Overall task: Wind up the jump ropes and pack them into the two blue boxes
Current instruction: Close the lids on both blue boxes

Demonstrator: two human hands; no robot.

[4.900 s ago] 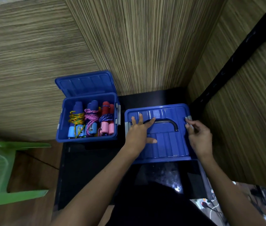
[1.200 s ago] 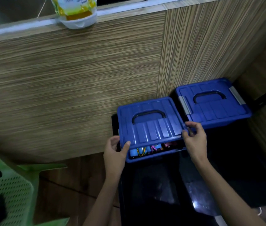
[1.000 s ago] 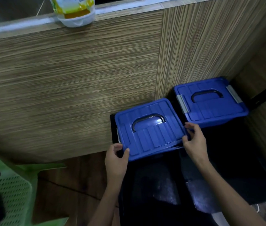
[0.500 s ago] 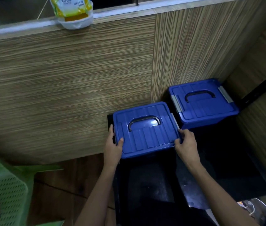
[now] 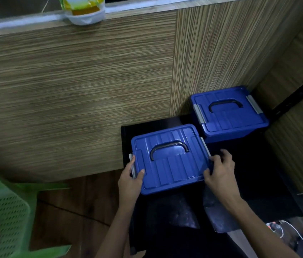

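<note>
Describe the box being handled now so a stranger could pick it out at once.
Find the black tabletop against the wood-grain wall; two lidded blue boxes sit there. Take the nearer box, with the left hand and right hand at its side latches; the corner box is untouched.

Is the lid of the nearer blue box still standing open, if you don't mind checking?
No, the lid lies flat on the nearer blue box.
</note>
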